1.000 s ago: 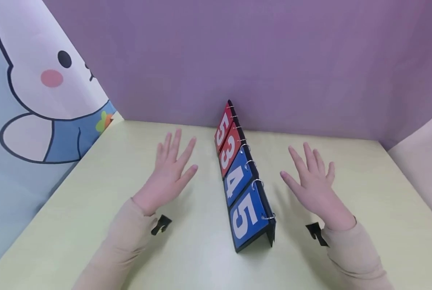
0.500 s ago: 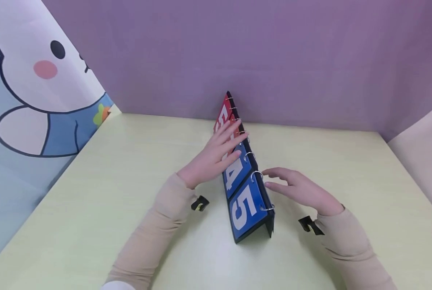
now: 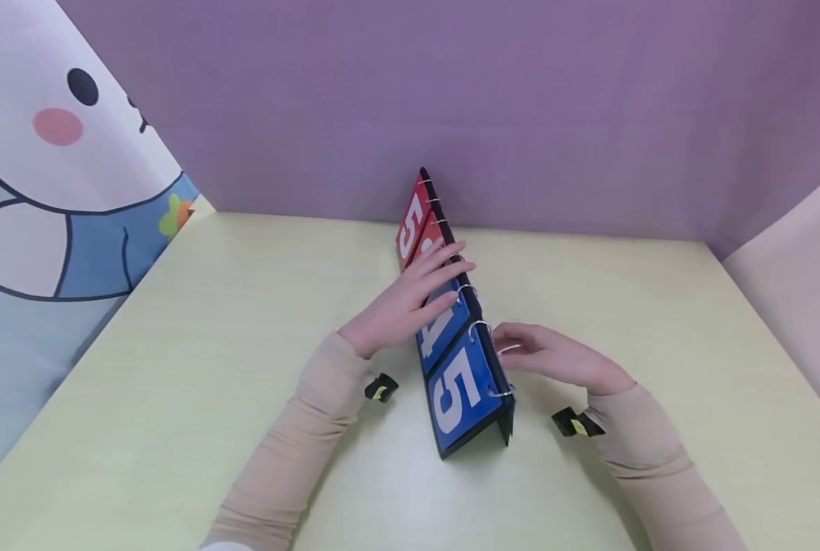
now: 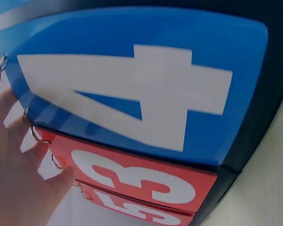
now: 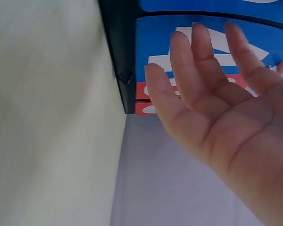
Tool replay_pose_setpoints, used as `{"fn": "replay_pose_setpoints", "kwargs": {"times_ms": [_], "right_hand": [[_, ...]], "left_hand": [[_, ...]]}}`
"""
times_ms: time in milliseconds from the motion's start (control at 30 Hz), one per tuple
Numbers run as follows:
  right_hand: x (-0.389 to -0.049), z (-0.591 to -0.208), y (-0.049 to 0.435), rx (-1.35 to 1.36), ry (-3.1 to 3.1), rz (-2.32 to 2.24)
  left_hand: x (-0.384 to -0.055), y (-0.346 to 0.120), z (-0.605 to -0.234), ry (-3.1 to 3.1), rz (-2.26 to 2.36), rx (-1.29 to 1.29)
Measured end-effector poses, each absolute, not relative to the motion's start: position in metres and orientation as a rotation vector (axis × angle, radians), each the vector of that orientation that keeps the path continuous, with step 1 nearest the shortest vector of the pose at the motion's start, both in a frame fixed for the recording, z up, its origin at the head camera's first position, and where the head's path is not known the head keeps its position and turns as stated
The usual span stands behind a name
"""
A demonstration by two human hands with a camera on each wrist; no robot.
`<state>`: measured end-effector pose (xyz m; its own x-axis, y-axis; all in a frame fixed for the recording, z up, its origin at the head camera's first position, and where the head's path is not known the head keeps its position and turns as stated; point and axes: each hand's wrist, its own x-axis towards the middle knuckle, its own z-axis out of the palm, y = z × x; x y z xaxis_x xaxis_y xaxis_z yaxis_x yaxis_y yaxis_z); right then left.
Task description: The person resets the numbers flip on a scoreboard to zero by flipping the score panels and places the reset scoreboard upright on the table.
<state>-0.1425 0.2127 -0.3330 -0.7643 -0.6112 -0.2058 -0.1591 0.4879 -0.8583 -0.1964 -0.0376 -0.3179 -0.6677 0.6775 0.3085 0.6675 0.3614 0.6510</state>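
Note:
A tent-shaped flip scoreboard (image 3: pixel 486 306) stands lengthwise before me, its number cards hanging from metal rings (image 3: pixel 479 329) along the black ridge. Its left face shows red cards toward the back and blue cards, a 4 and a 5 (image 3: pixel 461 390), toward the front. My left hand (image 3: pixel 399 306) lies over the middle of that face, fingers stretched toward the ridge. In the left wrist view its fingertips are at the rings beside the blue 4 card (image 4: pixel 212 134) and red 3 card (image 4: pixel 132 175). My right hand (image 3: pixel 558 356) is at the right face, fingers gently bent before a blue card (image 5: pixel 153 40).
The scoreboard rests on a pale yellow table (image 3: pixel 245 283). A purple backdrop (image 3: pixel 554 115) rises behind the table's far edge. At the left hangs a cloth with a cartoon rabbit (image 3: pixel 107 168). Both wrists carry small black mounts (image 3: pixel 381 387).
From spread apart on either side, both hands have moved inward to the scoreboard. The left now covers part of the cards; the right has come up to the ridge, its fingers more bent.

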Motion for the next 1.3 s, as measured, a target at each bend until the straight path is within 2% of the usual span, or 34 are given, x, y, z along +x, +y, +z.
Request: {"fn": "replay_pose_setpoints", "kwargs": {"times_ms": [500,800,1300], "right_hand": [[-0.148,-0.333,0.238,-0.745,2.187,-1.161],[-0.153,-0.324,0.261,-0.703,2.226,-1.173],[-0.157,-0.330,0.266,-0.696,2.226,-1.255]], "left_hand": [[-0.202,-0.039,-0.328,2.472,1.286,1.295],[-0.203,-0.038,-0.327,2.478,1.282,1.264],[-0.203,-0.040,-0.329,2.462,1.309,1.260]]}}
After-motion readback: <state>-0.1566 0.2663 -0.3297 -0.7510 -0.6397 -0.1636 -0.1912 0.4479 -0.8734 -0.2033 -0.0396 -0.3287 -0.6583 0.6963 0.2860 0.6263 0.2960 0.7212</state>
